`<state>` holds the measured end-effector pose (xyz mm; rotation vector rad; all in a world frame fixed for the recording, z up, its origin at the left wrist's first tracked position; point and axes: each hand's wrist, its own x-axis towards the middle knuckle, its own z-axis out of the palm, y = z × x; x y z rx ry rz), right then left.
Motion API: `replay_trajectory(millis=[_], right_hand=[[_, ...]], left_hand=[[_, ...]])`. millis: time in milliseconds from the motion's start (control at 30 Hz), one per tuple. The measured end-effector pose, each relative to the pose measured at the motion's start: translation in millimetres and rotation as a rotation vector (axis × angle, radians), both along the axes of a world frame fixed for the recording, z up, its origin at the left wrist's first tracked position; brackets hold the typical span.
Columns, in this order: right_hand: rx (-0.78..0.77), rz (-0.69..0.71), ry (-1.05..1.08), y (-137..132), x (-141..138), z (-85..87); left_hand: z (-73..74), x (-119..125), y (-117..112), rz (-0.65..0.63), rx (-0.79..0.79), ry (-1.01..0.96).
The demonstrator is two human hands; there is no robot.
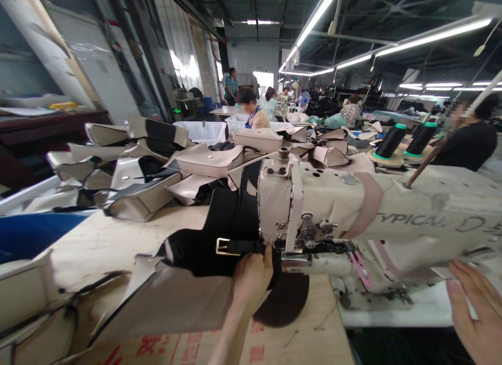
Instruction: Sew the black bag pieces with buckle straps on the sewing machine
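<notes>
Holding a black bag panel (231,224) at a sewing machine head (329,208)

The black bag panel lies on the table at the left end of the machine head, with a gold buckle (223,246) on its black strap (247,247). The strap points right, toward the needle and foot assembly (309,233), and its long axis runs left to right across the view. The left hand (251,281) comes up from the near side and closes on the panel's edge, fingers (264,263) curled narrowly around it. This grip appears to keep the strap flat and aligned with the foot.

The right hand (476,315) lies at near right beside the machine bed (392,307), fingers (457,273) spread wide and holding nothing; contact with the bed cannot be confirmed. A beige panel (164,307) extends toward the near left across the wooden table (90,244). Stacked beige-and-black bag panels (137,166) occupy the far left, within reach of the work area. Black thread cones (406,139) stand far right, and a co-worker (251,111) sits beyond.
</notes>
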<state>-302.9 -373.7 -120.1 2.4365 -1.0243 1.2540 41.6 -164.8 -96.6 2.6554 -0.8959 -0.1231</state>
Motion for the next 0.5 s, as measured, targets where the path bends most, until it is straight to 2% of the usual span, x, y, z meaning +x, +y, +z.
replay_trajectory(millis=[167, 367, 433, 500], right_hand=[[0.003, -0.031, 0.017, 0.3, -4.6, -21.0], [-0.052, 0.014, 0.063, 1.6, -14.4, -63.8], [-0.066, 0.019, 0.068, 1.2, -14.5, -70.1], [-0.073, 0.034, 0.067, -0.8, -14.8, -65.7]], left_hand=[[1.0, -0.4, -1.2, -0.008, 0.016, -0.021], [1.9, -2.2, -2.5, -0.004, 0.012, -0.037], [0.8, -2.6, -1.4, -0.007, 0.031, -0.044], [-1.0, -2.5, 0.5, -0.009, 0.03, -0.05]])
